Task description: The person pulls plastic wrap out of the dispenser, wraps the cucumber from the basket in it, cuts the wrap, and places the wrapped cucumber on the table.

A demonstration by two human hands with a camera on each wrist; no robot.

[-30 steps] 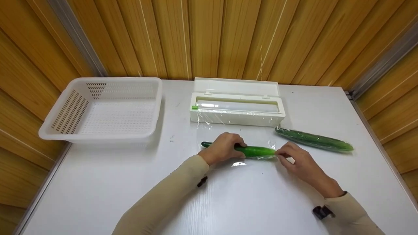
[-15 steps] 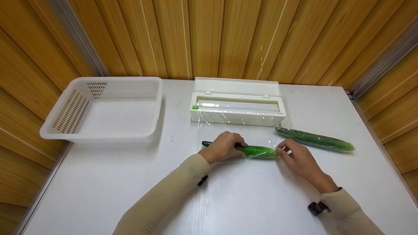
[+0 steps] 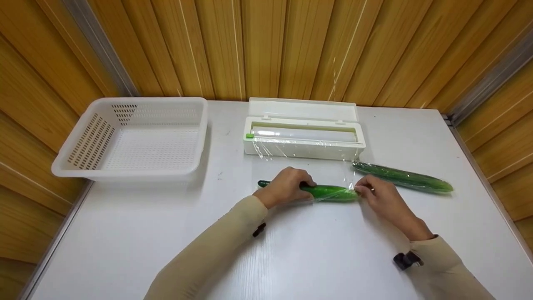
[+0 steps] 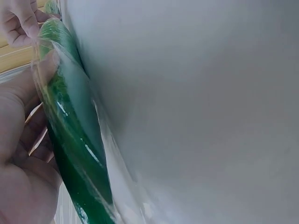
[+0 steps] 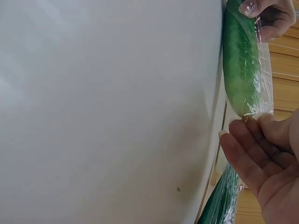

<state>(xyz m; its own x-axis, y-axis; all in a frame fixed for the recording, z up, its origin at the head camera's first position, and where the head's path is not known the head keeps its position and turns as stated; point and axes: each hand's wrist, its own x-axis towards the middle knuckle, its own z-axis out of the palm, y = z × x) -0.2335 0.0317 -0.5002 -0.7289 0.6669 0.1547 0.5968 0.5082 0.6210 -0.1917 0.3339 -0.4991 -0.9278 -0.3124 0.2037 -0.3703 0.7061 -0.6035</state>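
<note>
A green cucumber (image 3: 333, 193) lies crosswise on the table, partly covered by clear cling film (image 4: 110, 154). My left hand (image 3: 285, 187) grips it around its middle, thumb on the near side over the film. At its pale right end, my right hand (image 3: 383, 199) pinches the film between thumb and fingertips, close against the tip. In the right wrist view the film looks gathered at this tip (image 5: 245, 112). The film runs back to a white dispenser box (image 3: 304, 150), whose lid stands open. My left hand hides part of the cucumber.
A second cucumber (image 3: 404, 178), wrapped in film, lies to the right, just beyond my right hand. At the back left stands a white perforated basket (image 3: 129, 173). A wood-panelled wall (image 3: 262, 50) rises behind the white table (image 3: 333, 258).
The film's near edge has been folded up over the cucumber's right part. My right hand has shifted slightly at the tip, still pinching there. The left hand keeps its grip.
</note>
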